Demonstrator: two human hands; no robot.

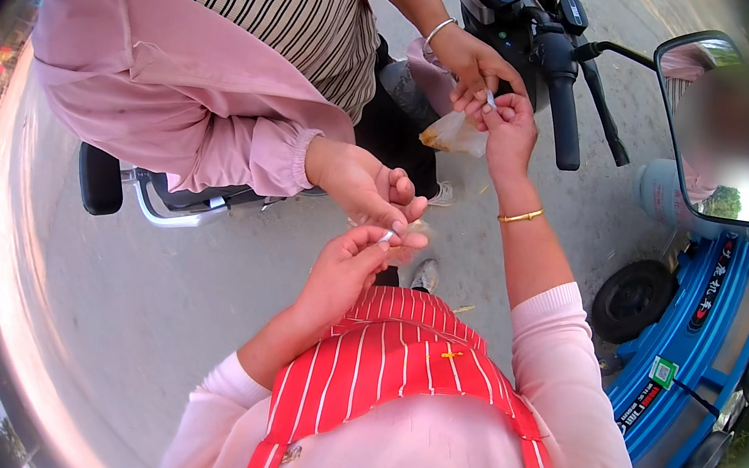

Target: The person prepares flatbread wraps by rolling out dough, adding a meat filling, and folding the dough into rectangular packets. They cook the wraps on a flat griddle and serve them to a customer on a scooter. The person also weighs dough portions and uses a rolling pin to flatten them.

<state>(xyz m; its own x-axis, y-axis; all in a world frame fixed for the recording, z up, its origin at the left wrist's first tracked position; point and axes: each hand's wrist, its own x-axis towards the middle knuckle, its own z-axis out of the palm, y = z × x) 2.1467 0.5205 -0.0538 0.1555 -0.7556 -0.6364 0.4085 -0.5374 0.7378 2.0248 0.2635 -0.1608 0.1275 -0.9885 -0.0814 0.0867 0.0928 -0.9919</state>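
My left hand (350,266) pinches a small white piece of thin plastic (386,236) between thumb and fingers. Close against it is the other person's open hand (374,187), its fingers curled upward. Something translucent, perhaps a bag, is partly hidden below these two hands. Farther up to the right, my right hand (512,135), with a gold bangle on the wrist, grips the twisted top of a clear plastic bag (457,134). Brownish contents show in the bag's lower corner. The other person's second hand (473,65), wearing a silver bangle, meets my right fingertips there.
The person in a pink jacket (200,94) stands across from me beside an electric scooter, whose handlebar grip (564,124) and mirror (719,132) rise near my right hand. A blue vehicle (690,336) with a wheel and a gas cylinder (664,192) stand at the right.
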